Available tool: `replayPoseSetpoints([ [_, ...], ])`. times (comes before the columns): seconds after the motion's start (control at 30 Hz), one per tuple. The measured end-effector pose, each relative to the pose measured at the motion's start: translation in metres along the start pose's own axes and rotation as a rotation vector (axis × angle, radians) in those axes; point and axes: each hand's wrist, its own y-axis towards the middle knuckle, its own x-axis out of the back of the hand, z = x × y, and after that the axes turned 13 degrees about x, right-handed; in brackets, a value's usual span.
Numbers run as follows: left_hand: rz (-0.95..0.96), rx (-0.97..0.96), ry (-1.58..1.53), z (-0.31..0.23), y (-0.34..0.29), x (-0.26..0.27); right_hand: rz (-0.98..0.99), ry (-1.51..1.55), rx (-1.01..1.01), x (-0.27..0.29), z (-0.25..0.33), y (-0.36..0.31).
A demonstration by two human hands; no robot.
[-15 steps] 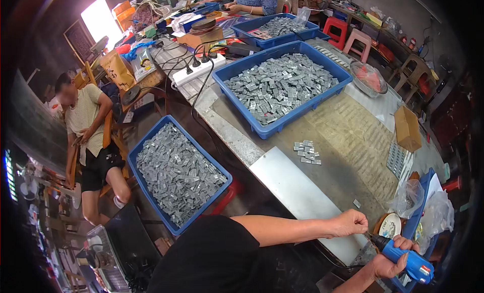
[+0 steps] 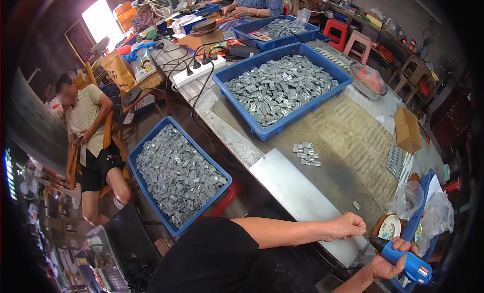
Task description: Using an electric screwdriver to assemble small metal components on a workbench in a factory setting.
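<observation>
My right hand (image 2: 389, 261) grips a blue electric screwdriver (image 2: 411, 263), its black nose turned toward my other hand. At the tip of that nose, my left hand (image 2: 348, 226) is closed in a pinch; what sits between its fingertips is too small to make out. A single small grey metal piece (image 2: 356, 204) lies on the table just beyond my left hand. Farther off on the tabletop, several like pieces (image 2: 306, 154) are grouped in short rows. A small white dish (image 2: 389, 227) with bits in it is next to the screwdriver.
Blue trays of grey pieces stand on the table (image 2: 267, 111) and at its left side (image 2: 224, 184). A white power strip (image 2: 199, 71) trails black cables. A cardboard box (image 2: 407, 129) and clear plastic bags (image 2: 437, 220) are at right. One person (image 2: 88, 111) sits at left; others work at the far end.
My hands keep nearly the same pose at the screwdriver tip. At the table's far end, the person in the blue patterned top has shifted slightly right.
</observation>
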Motion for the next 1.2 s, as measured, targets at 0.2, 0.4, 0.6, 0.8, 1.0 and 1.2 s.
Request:
replayPoseSetpoints([
  [0.2,0.045,0.036,-0.071,0.004,0.002,0.0,-0.051,0.013,0.002,-0.005,0.001,-0.001],
  [0.4,0.091,0.047,-0.135,0.008,0.006,0.001,-0.032,0.002,0.005,0.0,0.001,-0.001],
  [0.6,0.124,0.058,-0.173,0.009,0.007,0.001,-0.033,0.038,-0.01,0.004,0.0,0.0],
  [0.8,0.128,0.061,-0.179,0.009,0.009,0.001,-0.068,0.043,-0.002,-0.006,0.001,0.001],
  [1.0,0.106,0.07,-0.178,0.011,0.007,0.001,-0.067,0.052,0.003,-0.007,0.001,0.0],
  [1.2,0.087,0.073,-0.173,0.009,0.006,-0.001,-0.088,0.061,0.004,-0.006,0.004,0.0],
])
